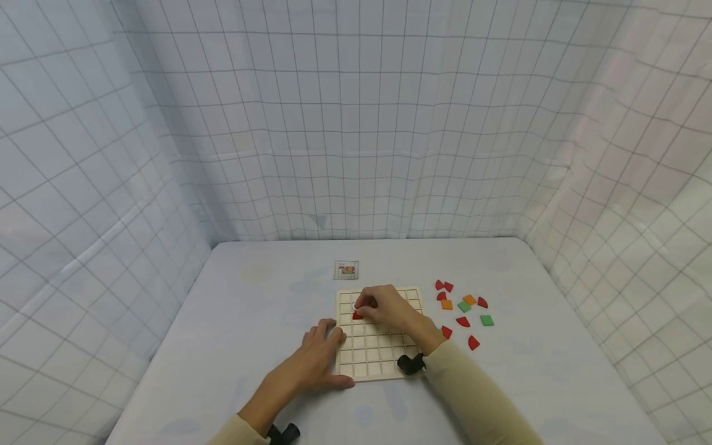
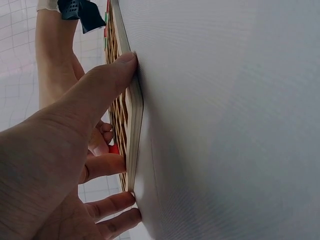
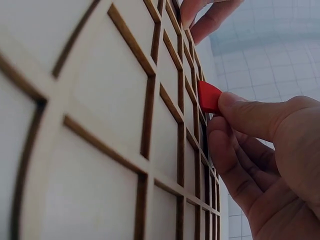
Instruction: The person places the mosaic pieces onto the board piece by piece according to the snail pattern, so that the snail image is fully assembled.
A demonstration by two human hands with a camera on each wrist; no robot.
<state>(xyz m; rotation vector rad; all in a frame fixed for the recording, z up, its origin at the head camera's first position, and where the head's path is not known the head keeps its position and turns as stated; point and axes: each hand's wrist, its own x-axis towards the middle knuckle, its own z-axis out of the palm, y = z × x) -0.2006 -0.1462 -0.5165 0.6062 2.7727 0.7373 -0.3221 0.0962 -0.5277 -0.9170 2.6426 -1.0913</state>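
Note:
A pale wooden grid board [image 1: 361,355] lies on the table, its square cells divided by thin raised strips. Between thumb and forefinger my right hand [image 1: 386,307] pinches a red quarter-round tile [image 3: 208,96], right at the grid's upper left cells. Along the board's left side rests my left hand [image 1: 319,355], thumb extended to the near edge and fingers spread against the left rim. In the left wrist view the thumb [image 2: 112,75] touches the board's side. Part of the board is hidden under the right hand and forearm.
Right of the board lie several loose red quarter-round tiles [image 1: 463,321], orange squares [image 1: 447,305] and green squares [image 1: 487,320]. Beyond the board is a small picture card [image 1: 346,270]. Grid-patterned curtains [image 1: 367,123] enclose the white table [image 1: 267,296] at the back and sides.

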